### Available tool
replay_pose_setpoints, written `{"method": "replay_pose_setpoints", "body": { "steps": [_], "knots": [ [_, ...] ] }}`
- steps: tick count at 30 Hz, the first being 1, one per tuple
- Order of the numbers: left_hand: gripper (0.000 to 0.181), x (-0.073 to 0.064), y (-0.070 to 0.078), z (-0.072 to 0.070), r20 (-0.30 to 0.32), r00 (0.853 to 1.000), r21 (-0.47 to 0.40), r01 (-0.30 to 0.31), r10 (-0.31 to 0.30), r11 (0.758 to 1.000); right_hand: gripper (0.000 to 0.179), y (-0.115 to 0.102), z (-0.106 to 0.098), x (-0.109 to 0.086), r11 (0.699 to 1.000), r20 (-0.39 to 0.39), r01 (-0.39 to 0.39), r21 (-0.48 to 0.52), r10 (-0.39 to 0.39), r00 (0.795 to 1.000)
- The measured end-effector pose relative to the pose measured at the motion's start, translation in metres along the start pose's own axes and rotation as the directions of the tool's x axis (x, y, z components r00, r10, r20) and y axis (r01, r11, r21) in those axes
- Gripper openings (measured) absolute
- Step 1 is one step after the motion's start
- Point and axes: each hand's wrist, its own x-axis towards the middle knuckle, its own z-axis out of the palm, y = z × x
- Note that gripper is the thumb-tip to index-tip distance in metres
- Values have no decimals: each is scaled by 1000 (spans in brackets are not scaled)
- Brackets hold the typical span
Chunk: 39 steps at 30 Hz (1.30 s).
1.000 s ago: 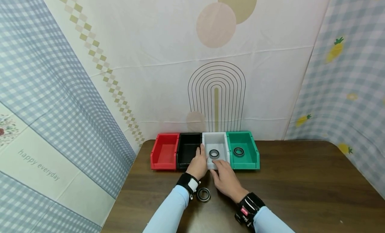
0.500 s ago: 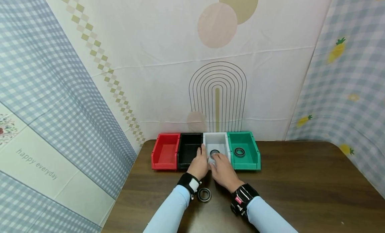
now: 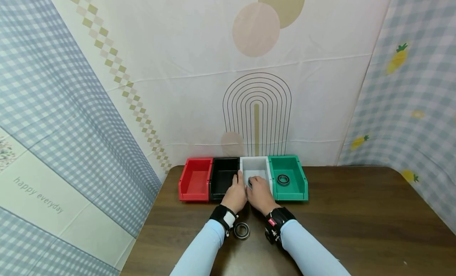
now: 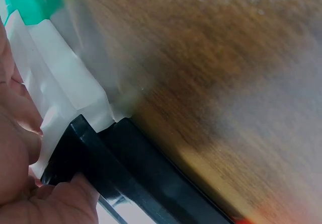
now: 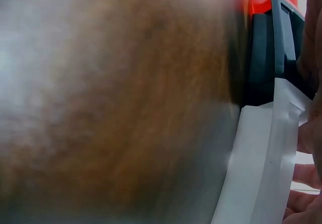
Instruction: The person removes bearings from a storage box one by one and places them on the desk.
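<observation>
My left hand (image 3: 236, 196) straddles the adjoining walls of the black bin (image 3: 223, 177) and the white bin (image 3: 253, 163). In the left wrist view, its digits grip those walls from both sides. My right hand (image 3: 261, 195) reaches over the front lip into the white bin, its fingers curled at a ball bearing (image 3: 250, 182) that is mostly covered. The right wrist view shows fingers (image 5: 304, 176) behind the white wall, but no bearing. A second bearing (image 3: 283, 180) lies in the green bin (image 3: 298, 191). Another, larger-looking bearing (image 3: 241, 231) lies on the table between the forearms.
A red bin (image 3: 195, 183) stands at the left end of the row, against the black one. The brown wooden table (image 3: 356, 220) extends to both sides. A patterned cloth (image 3: 192, 109) hangs close behind the bins.
My right hand has moved forward and left from the white bin's front lip onto the bearing inside, covering most of it. The left hand has stayed in place.
</observation>
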Motion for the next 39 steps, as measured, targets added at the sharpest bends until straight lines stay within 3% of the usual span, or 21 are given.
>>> {"method": "replay_pose_setpoints", "body": {
  "steps": [1,2,4,6,8,9,12,18,22,27,32,35,37,39],
  "knots": [
    [64,-2,6,-11,10,1000,-8,3,-3,1000,40,0,0,2,1000,4,-4,0,4,1000],
    [63,-3,4,-9,-3,1000,-5,-9,9,1000,41,-1,1,4,1000,11,-10,1,10,1000],
    [62,-5,10,-22,19,1000,-54,-1,2,999,43,0,1,6,1000,22,-23,-1,23,999],
    [63,-5,8,-19,5,1000,-67,-12,13,998,44,0,2,8,999,33,-39,2,39,999],
    [64,-2,-1,-5,-24,999,-58,-37,35,998,45,0,3,9,998,44,-59,2,58,997],
    [63,-2,3,-12,-12,999,-62,-31,30,998,45,0,3,10,998,51,-68,0,68,996],
    [64,-2,1,-8,-20,999,-25,-41,40,999,45,-1,4,12,996,64,-87,-9,88,994],
    [62,-6,17,-33,42,999,-40,10,-9,999,45,-3,5,18,993,79,-116,-28,118,990],
    [60,-7,21,-36,56,998,-22,20,-18,1000,46,-4,6,21,989,101,-141,-53,145,984],
    [61,-5,16,-29,28,1000,-42,3,-2,999,46,-5,6,25,983,114,-171,-65,177,977],
    [64,0,-2,4,-23,1000,-60,-5,4,998,45,-5,6,27,979,114,-194,-63,200,973],
    [66,4,-12,22,-20,1000,-75,6,-8,997,42,-5,5,28,980,112,-185,-72,192,975],
    [66,4,-12,22,-13,1000,-89,14,-15,996,39,-5,5,29,981,115,-174,-83,183,976],
    [66,2,-8,14,-2,1000,-73,16,-16,997,35,-5,4,30,982,121,-164,-94,175,977]
  ]
}}
